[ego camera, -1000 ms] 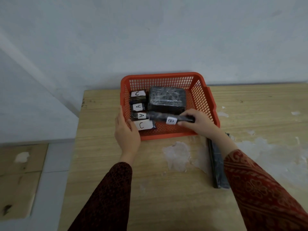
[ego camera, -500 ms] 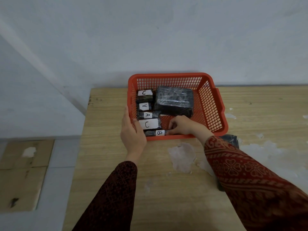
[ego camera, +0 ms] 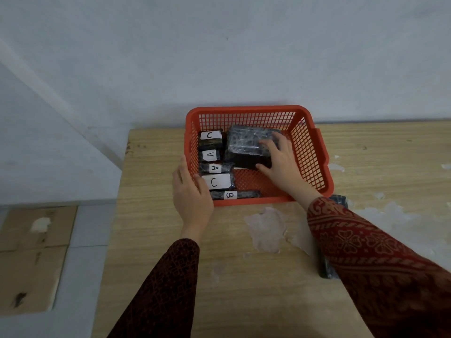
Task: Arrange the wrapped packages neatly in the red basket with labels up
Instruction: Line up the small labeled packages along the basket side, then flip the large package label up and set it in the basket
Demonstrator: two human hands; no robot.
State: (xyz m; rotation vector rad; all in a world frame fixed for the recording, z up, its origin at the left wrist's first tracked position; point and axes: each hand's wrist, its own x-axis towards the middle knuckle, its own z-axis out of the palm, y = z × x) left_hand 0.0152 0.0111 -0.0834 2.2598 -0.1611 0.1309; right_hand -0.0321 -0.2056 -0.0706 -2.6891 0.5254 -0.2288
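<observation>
A red basket (ego camera: 314, 152) stands on the wooden table against the wall. Along its left side lie several small black wrapped packages with white labels up: C (ego camera: 210, 135), A (ego camera: 210, 154), A (ego camera: 214, 168), C (ego camera: 217, 182). A thin package labelled B (ego camera: 234, 194) lies along the front wall. A large black wrapped package (ego camera: 246, 145) without a visible label sits at the back middle. My right hand (ego camera: 278, 157) grips its right front corner, fingers on top, thumb on the front face. My left hand (ego camera: 191, 191) holds the basket's front left corner.
A long black wrapped package (ego camera: 339, 203) lies on the table right of the basket, mostly hidden under my right sleeve. The table's left edge (ego camera: 117, 215) drops to a tiled floor with cardboard sheets (ego camera: 31, 252). Pale scuffed patches mark the tabletop.
My right hand set the B package down along the basket's front wall, let go, and moved back onto the large package. My left hand stayed on the basket corner.
</observation>
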